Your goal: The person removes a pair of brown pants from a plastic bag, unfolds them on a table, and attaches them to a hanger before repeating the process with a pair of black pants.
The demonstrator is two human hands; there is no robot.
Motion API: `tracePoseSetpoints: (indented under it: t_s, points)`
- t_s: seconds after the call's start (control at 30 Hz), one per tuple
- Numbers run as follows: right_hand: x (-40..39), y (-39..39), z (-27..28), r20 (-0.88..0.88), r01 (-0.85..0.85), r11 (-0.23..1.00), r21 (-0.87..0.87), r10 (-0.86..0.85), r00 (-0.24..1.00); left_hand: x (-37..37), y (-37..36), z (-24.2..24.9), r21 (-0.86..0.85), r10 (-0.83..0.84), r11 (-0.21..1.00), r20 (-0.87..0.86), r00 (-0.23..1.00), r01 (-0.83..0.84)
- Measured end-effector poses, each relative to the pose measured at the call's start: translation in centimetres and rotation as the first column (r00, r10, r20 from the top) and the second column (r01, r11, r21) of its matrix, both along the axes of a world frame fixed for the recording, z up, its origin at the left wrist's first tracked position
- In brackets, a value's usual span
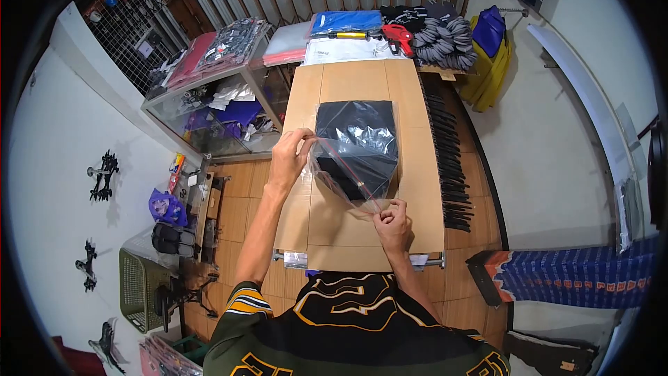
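Observation:
A folded black garment [341, 117] lies inside a clear plastic bag [372, 141] on the cardboard-topped table [334, 233]. The bag's open flap, edged with a red strip, is lifted toward me and runs slantwise between my hands. My left hand [291, 153] pinches the flap's upper left corner, beside the garment. Nearer to me, my right hand [392, 224] pinches the other end of the flap, at the bag's lower right. Fingers of both hands are closed on the thin plastic.
Beyond the table's far end are a blue packet [346, 22], a red tool shaped like a gun [399, 38] and bundled grey items [445, 42]. A glass cabinet [209, 108] stands at left. Black hangers [449, 160] line the right edge. A green basket [142, 289] sits lower left.

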State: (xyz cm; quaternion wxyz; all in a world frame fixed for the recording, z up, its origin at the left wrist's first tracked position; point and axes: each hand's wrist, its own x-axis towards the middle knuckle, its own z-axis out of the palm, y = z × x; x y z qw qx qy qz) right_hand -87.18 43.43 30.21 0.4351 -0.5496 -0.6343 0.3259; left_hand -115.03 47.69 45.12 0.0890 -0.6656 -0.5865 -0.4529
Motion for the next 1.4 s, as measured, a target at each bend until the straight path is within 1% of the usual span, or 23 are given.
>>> tracePoseSetpoints:
  t_s: [0.07,0.17,0.2,0.27,0.3,0.37,0.4,0.47,0.5,0.6,0.63,0.73,0.77,0.87,0.9,0.97,1.0,1.07,1.13,1.17,1.27,1.3,1.4]
  points:
    - [0.0,0.1,-0.4,-0.015,0.001,1.0,-0.002,-0.001,1.0,-0.5,-0.1,-0.4,0.045,0.02,0.999,0.022,1.0,-0.021]
    - [-0.2,0.3,-0.7,-0.057,0.01,1.0,-0.001,-0.01,0.998,0.4,-1.7,-0.1,-0.065,-0.05,0.996,0.177,0.983,0.062]
    - [-0.3,0.4,-0.8,-0.075,0.013,1.0,0.0,-0.013,0.997,1.0,-2.5,-0.1,-0.111,-0.093,0.988,0.126,0.988,0.107]
    - [-0.4,0.4,-1.8,-0.174,0.033,0.999,-0.032,-0.038,0.984,2.8,-4.1,-0.4,-0.207,-0.189,0.959,0.03,0.982,0.191]
    - [-0.4,0.2,-2.1,-0.222,0.043,0.998,-0.05,-0.053,0.974,3.8,-4.7,-0.9,-0.221,-0.19,0.958,-0.014,0.982,0.182]
    - [-0.1,-0.2,-1.2,-0.133,0.059,0.998,-0.035,-0.064,0.989,5.1,-5.6,-1.8,-0.243,-0.193,0.956,-0.104,0.976,0.163]
    - [0.0,-0.6,-0.6,-0.087,0.067,0.997,-0.029,-0.069,0.994,4.8,-5.9,-3.0,-0.279,-0.201,0.946,-0.109,0.973,0.164]
    - [0.1,-1.2,-0.2,-0.053,0.016,1.0,-0.02,-0.017,0.998,3.7,-5.8,-6.0,-0.347,-0.217,0.923,-0.121,0.969,0.164]
    - [0.1,-1.4,0.2,-0.035,-0.01,1.0,-0.014,0.009,0.999,4.1,-6.1,-5.6,-0.303,-0.216,0.936,-0.095,0.972,0.178]
    - [-0.7,-2.2,1.9,0.05,-0.103,0.989,0.108,0.098,0.994,5.0,-6.9,-4.2,-0.176,-0.287,0.949,-0.139,0.948,0.262]
    - [-0.9,-2.4,2.4,0.085,-0.177,0.979,0.099,0.169,0.982,5.4,-7.0,-3.8,-0.162,-0.332,0.937,-0.146,0.932,0.308]
    - [-2.3,-1.4,2.1,0.192,-0.33,0.925,0.186,0.295,0.936,6.5,-6.7,-1.8,-0.211,-0.362,0.919,-0.107,0.926,0.334]
    - [-3.1,-0.8,1.2,0.233,-0.336,0.917,0.212,0.287,0.929,6.2,-5.9,-2.1,-0.244,-0.357,0.914,-0.103,0.928,0.325]
    - [-5.2,0.9,2.6,0.483,-0.366,0.903,0.225,0.223,0.847,4.6,-1.9,-2.7,-0.295,-0.296,0.914,-0.02,0.955,0.277]
    - [-5.9,1.4,1.7,0.484,-0.352,0.887,0.299,0.177,0.857,3.8,-0.2,-3.6,-0.321,-0.245,0.919,-0.006,0.969,0.23]
    - [-6.3,2.2,0.9,0.513,-0.377,0.872,0.313,0.179,0.839,1.7,3.7,-6.3,-0.371,-0.139,0.919,0.017,0.99,0.135]
    - [-6.5,2.6,0.7,0.528,-0.388,0.863,0.322,0.177,0.831,0.5,5.7,-7.8,-0.436,-0.062,0.899,-0.064,0.996,0.028]
    - [-6.6,3.0,0.0,0.52,-0.385,0.851,0.358,0.161,0.839,-1.5,9.4,-10.4,-0.533,0.073,0.825,-0.231,0.97,-0.189]
    - [-6.4,3.4,-0.3,0.539,-0.395,0.842,0.367,0.154,0.828,-2.7,12.2,-11.2,-0.595,0.087,0.769,-0.267,0.96,-0.235]
    - [-6.2,3.3,-0.2,0.495,-0.382,0.836,0.394,0.158,0.855,-3.2,13.4,-11.7,-0.625,0.089,0.738,-0.284,0.955,-0.255]
    - [-6.7,3.8,-0.8,0.531,-0.39,0.872,0.297,0.188,0.826,-4.6,16.6,-13.0,-0.652,0.111,0.709,-0.273,0.956,-0.269]
    - [-6.8,3.8,-0.6,0.52,-0.39,0.868,0.308,0.19,0.833,-4.7,17.2,-12.8,-0.677,0.116,0.678,-0.285,0.951,-0.285]
    - [-6.5,4.0,-1.1,0.568,-0.424,0.882,0.207,0.245,0.786,-6.0,19.1,-14.9,-0.735,0.16,0.608,-0.255,0.954,-0.299]
